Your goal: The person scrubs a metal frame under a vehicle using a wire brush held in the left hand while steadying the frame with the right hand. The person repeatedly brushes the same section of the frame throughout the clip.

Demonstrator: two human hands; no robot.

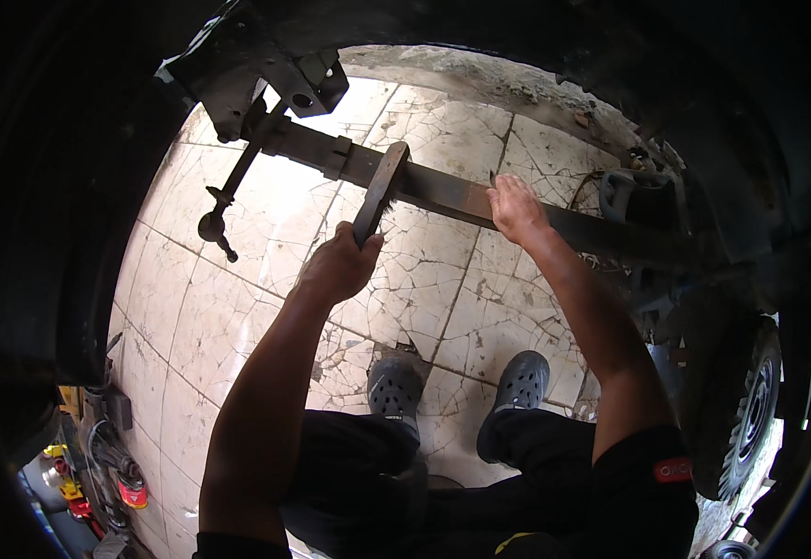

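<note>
A long dark leaf spring (442,189) runs across the view from upper left to right, with a brownish rusty patch near my right hand. My left hand (342,261) is closed round the handle of a wire brush (382,191). The brush lies across the spring, its dark bristles showing along the right side. Farther right, my right hand (517,210) holds the leaf spring by its near edge, fingers curled over the top. A metal clip (337,156) wraps the spring left of the brush.
A dark bracket with holes (312,86) hangs at the upper left, above a rod with a ball-shaped end (211,225). Cracked pale tiles (228,307) cover the floor under my grey clogs (396,384). Tools lie at lower left, near a red can (132,494); a tyre (755,410) stands at right.
</note>
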